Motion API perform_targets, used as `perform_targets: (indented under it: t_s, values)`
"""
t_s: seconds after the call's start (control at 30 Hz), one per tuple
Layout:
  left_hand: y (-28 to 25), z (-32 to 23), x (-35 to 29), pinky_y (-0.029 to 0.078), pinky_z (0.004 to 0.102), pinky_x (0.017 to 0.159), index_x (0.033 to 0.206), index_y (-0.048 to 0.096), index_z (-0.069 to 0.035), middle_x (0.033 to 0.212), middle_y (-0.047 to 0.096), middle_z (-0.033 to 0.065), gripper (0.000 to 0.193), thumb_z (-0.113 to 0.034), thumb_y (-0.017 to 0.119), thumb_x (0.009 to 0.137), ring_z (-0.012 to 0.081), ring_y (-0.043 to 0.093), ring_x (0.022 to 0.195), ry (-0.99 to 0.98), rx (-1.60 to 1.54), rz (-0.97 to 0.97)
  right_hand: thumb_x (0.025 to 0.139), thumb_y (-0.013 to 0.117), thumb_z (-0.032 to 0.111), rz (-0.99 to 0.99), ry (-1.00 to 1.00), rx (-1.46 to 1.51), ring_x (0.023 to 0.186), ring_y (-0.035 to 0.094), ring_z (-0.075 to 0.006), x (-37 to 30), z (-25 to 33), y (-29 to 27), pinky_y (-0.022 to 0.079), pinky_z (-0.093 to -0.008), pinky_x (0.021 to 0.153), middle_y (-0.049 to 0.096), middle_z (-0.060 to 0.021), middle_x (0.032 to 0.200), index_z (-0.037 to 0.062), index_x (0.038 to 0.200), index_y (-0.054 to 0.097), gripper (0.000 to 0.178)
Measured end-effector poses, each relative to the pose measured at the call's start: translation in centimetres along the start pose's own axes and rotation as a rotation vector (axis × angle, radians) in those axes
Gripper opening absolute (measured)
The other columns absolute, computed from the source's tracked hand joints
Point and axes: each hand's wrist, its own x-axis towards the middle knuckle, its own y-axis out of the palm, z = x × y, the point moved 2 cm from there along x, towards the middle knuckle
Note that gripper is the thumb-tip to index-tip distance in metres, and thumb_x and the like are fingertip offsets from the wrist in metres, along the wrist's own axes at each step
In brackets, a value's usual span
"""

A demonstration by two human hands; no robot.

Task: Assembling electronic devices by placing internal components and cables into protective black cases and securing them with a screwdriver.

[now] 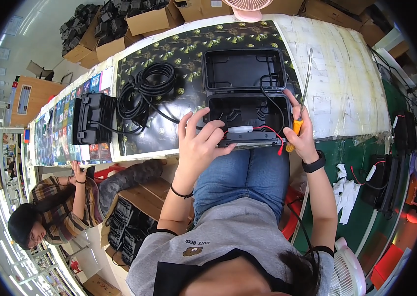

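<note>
Head view: person seated at surface (346, 74), open black case (248, 98) at its near edge.
Left grip (199, 143): fingers spread, resting on the case's near rim, holding nothing.
Right grip (301, 133): wrapped around yellow-handled screwdriver (301, 98), shaft pointing away.
Wiring: red wire (270, 132) and white connector (240, 129) between the grips.
Risk: screwdriver tip could nick the wire; overhanging case could tip toward the lap.
Beyond left grip: coiled black cable (147, 91).

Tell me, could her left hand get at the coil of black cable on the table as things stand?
Probably yes. The left hand rests on the front edge of the open black case, and the cable coil lies just left of the case on the table, with nothing between. The hand holds no tool.
</note>
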Motion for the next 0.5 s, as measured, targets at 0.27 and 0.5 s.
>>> perform_targets:
  t_s: [0.27, 0.5]
  values:
    - [-0.5, -5.8, 2.0, 0.041, 0.0374, 0.095, 0.117, 0.066, -0.018, 0.124, 0.061, -0.0013, 0.036, -0.031, 0.065, 0.084, 0.0199, 0.056, 0.116, 0.232, -0.008, -0.010, 0.076, 0.069, 0.013, 0.004, 0.009, 0.013, 0.100, 0.043, -0.0117, 0.1, 0.1, -0.1, 0.034, -0.0238, 0.092, 0.032, -0.0233, 0.155, 0.0139, 0.091, 0.034, 0.038]
    - [3.0, -8.7, 3.8, 0.045, 0.0302, 0.087, 0.106, 0.071, -0.018, 0.117, 0.063, -0.0026, 0.032, -0.017, 0.067, 0.074, 0.0169, 0.057, 0.105, 0.292, -0.115, -0.038, 0.078, 0.072, 0.020, 0.007, -0.011, 0.061, 0.089, 0.043, -0.0080, 0.2, -0.6, -0.2, 0.036, -0.0205, 0.082, 0.031, -0.0224, 0.155, 0.0134, 0.092, 0.036, 0.039]
